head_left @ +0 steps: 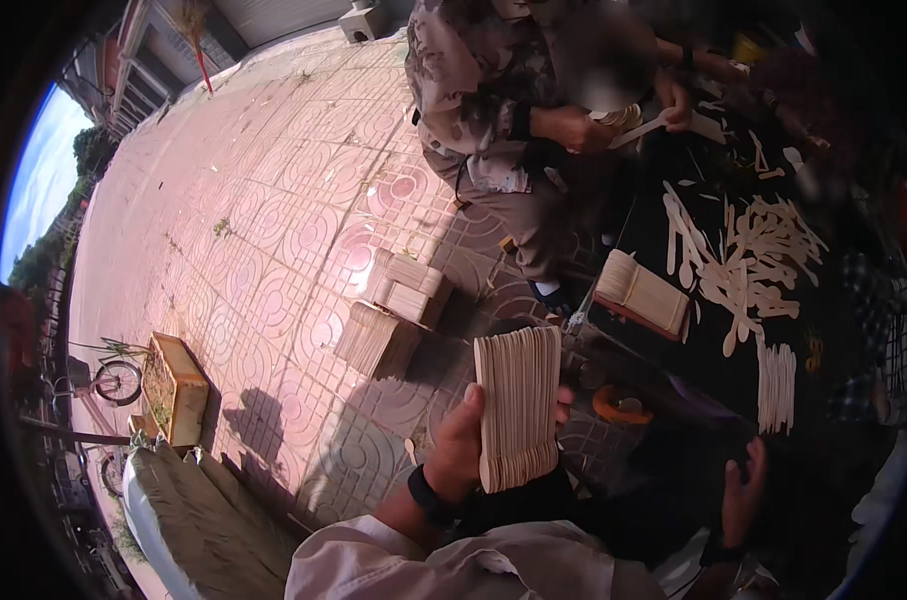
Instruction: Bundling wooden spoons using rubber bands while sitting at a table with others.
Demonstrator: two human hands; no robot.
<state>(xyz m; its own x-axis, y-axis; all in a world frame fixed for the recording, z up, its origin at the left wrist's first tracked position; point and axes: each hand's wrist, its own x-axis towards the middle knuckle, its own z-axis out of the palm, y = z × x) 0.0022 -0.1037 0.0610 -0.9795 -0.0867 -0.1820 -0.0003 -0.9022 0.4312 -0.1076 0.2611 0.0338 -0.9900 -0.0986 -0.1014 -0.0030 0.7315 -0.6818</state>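
My left hand [457, 440] is closed around a thick, upright stack of pale wooden spoons [518, 405], thumb along its left side and fingertips showing at its right. The spoons lie tightly side by side, with a narrow band-like line near the lower end. At the lower right, my right hand [741, 492] is raised with fingers and thumb apart, and nothing shows in it. Just beyond it, a small row of wooden spoons [776, 388] lies on the dark work surface [708, 215]. Farther back is a loose heap of wooden spoons [748, 255].
Across from me a co-worker's hands [573, 130] hold several wooden spoons. A filled box [641, 290] sits at the surface's near-left edge. Bundled stacks [378, 338] stand on the paved ground [263, 220]. An orange ring-shaped object [621, 406] lies nearby; a wooden-framed box [178, 385] is left.
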